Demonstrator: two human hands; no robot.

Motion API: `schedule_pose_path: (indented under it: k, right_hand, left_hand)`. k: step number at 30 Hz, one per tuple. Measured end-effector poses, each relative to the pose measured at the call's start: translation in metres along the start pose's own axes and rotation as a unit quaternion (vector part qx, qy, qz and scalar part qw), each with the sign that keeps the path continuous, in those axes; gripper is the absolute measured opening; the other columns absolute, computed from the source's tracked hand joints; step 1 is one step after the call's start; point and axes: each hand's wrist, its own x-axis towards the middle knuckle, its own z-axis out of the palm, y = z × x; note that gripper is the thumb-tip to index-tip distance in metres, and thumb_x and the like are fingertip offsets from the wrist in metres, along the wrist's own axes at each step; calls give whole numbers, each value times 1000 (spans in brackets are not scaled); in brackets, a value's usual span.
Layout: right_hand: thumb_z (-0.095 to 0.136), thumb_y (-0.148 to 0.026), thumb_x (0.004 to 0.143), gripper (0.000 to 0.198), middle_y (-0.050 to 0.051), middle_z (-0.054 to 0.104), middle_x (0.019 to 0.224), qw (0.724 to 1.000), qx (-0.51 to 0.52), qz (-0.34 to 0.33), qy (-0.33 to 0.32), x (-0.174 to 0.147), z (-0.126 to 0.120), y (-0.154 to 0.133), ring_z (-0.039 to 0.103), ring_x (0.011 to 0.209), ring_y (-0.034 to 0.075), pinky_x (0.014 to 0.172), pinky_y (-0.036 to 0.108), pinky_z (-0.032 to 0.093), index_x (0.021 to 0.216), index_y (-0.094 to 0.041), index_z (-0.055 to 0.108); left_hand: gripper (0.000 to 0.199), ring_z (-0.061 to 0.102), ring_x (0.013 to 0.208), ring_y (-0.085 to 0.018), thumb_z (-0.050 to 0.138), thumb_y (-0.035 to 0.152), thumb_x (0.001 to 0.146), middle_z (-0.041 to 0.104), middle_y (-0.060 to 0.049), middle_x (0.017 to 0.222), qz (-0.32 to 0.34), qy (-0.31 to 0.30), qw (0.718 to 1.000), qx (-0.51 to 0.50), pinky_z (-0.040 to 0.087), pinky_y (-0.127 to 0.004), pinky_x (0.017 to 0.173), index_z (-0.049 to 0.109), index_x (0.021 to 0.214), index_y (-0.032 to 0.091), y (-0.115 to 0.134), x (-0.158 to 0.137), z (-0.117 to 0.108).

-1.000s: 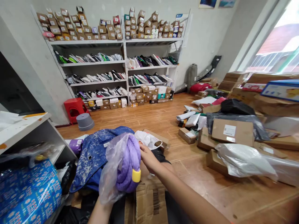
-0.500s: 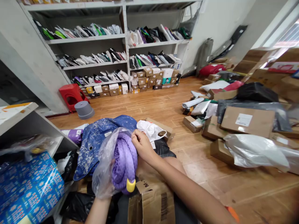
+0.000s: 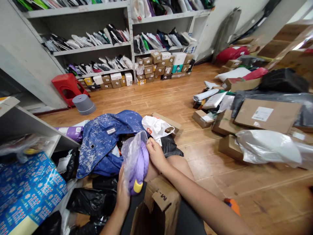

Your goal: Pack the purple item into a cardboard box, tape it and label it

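Note:
A purple, velvety, coiled soft thing (image 3: 144,160) with a yellow end (image 3: 138,186) sits partly inside a clear plastic bag (image 3: 128,150), above my lap. My left hand (image 3: 123,191) holds the bag from its left side, with some fingertips hidden behind the plastic. At the top right of the bag, my right hand (image 3: 155,151) is closed in a pinch on its edge. Just below, an open brown cardboard box (image 3: 168,195) stands on my lap, its inside dark.
In front lies a large blue speckled bag (image 3: 97,147), with a white plastic bag (image 3: 156,126) beside it. Black plastic bags (image 3: 91,200) and a blue patterned package (image 3: 31,189) are at left. Parcels (image 3: 269,116) pile up at right. Shelves (image 3: 93,49) of packages, a red stool (image 3: 68,88) and a grey bucket (image 3: 83,103) stand beyond.
The purple coil and its bag have turned more edge-on and shifted slightly right. My left hand has come out from under the bag to its side. The view has tipped downward.

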Motion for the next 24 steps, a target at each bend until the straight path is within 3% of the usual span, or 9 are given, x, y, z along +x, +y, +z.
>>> schedule_pose_path:
  k: [3,6,8,12,15,18,20,22,24]
  right_hand:
    - [51,-49,90,30,-4,41,69,999,24,17,15,-1,1,9,41,71,18,67,32,32,74,-27,38]
    - [55,-51,88,32,-4,42,70,998,51,31,23,-3,-1,13,41,71,18,67,32,34,73,-27,39]
    - [58,-52,87,34,-4,43,70,996,72,45,24,-5,-1,15,43,70,17,66,31,36,74,-27,40]
    - [54,-60,90,36,-6,49,64,985,135,104,-5,-4,3,19,53,56,17,56,31,46,81,-28,39]
    - [52,-61,91,35,-4,58,63,975,177,133,-28,-2,4,21,60,53,19,53,33,52,86,-28,41]
    - [56,-61,90,36,-5,56,61,971,200,128,-21,-2,2,18,59,52,19,52,31,51,86,-28,42]
    - [60,-61,89,39,-6,51,63,973,206,107,-1,-4,-2,14,54,53,16,53,29,47,82,-27,42]
    - [63,-61,91,42,-6,47,67,974,208,81,20,-11,-6,7,50,57,14,56,27,44,80,-27,41]
    - [61,-59,97,41,-5,47,70,978,201,40,35,-21,-11,-1,48,61,14,58,27,42,80,-26,42]
  left_hand:
    - [75,44,159,-40,85,75,73,70,-17,148,89,-12,995,36,17,-44,138,81,125,21,6,-18,8]
    - [84,52,151,-45,103,53,53,70,-21,146,126,-18,988,88,27,-47,135,80,127,20,20,-22,22]
    - [74,61,142,-43,101,42,59,74,-19,138,122,-12,984,128,36,-46,130,80,126,21,32,-14,30]
    - [60,75,116,-34,91,42,72,82,-12,121,109,-53,978,169,55,-39,108,79,126,19,60,19,27]
    - [61,77,96,-28,90,47,73,83,-10,109,83,-49,979,177,59,-34,90,78,123,14,82,48,14]
    - [62,73,77,-21,92,51,72,80,-6,88,42,-67,986,147,57,-29,78,77,117,11,102,63,8]
    - [62,74,80,-21,92,52,73,81,-6,91,45,-74,987,137,57,-29,81,77,118,11,113,61,12]
    - [65,77,99,-26,92,51,75,82,-9,111,79,-93,979,164,58,-32,92,76,125,14,122,52,19]
    - [72,74,120,-31,92,50,77,78,-11,133,118,-150,955,226,56,-37,105,71,137,18,127,40,27]
